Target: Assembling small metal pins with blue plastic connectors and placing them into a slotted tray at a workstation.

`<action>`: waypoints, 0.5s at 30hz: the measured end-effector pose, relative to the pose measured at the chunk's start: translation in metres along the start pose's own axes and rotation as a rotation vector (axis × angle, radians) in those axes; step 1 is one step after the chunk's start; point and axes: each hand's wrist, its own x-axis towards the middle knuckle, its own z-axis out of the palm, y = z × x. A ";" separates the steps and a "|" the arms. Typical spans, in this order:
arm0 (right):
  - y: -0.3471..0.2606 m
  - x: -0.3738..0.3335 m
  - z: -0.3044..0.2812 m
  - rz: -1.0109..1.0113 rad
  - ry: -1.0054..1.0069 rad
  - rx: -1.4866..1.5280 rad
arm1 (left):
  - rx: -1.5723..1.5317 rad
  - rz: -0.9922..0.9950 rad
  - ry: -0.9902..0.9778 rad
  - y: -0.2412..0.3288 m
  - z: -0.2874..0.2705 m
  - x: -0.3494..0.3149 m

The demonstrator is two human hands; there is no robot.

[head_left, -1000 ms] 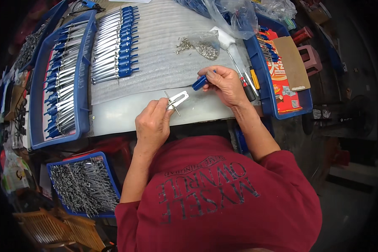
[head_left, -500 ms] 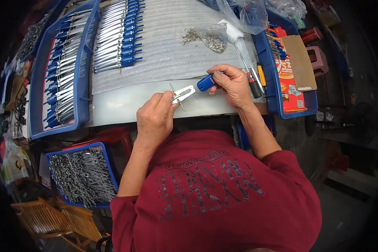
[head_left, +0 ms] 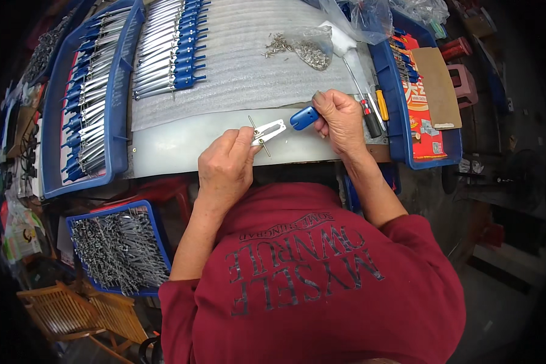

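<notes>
My left hand (head_left: 225, 164) is closed on a silver drawing-compass frame (head_left: 273, 132), which has two legs and a thin rod crossing it. The joined end of the frame points right. Just beyond that end, my right hand (head_left: 344, 124) pinches a blue compass head (head_left: 301, 119) between thumb and fingers. A slot shows in the blue piece's lower edge. A small gap separates the two parts above the white board (head_left: 170, 148). Farther back lies a row of compasses (head_left: 176, 67) with blue heads and silver legs.
Blue trays flank the work surface: compasses fill the left tray (head_left: 116, 115); the right tray (head_left: 415, 162) holds more, plus cardboard. Small screws (head_left: 312, 54) lie in and beside a clear bag. A screwdriver (head_left: 370, 121) lies near my right hand. A crate (head_left: 164, 242) of metal frames stands lower left.
My right hand has turned the blue compass head, so its slotted face now shows. The silver frame has shifted slightly right in my left hand. Both parts remain apart.
</notes>
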 end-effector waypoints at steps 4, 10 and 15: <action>0.001 -0.002 0.002 0.047 -0.001 0.016 | 0.010 0.014 -0.010 0.001 0.001 0.000; 0.005 -0.003 0.008 0.126 0.000 0.076 | 0.045 0.007 -0.029 0.003 0.002 -0.001; 0.005 -0.010 0.018 0.154 -0.004 0.132 | 0.041 0.010 -0.020 0.005 0.003 -0.002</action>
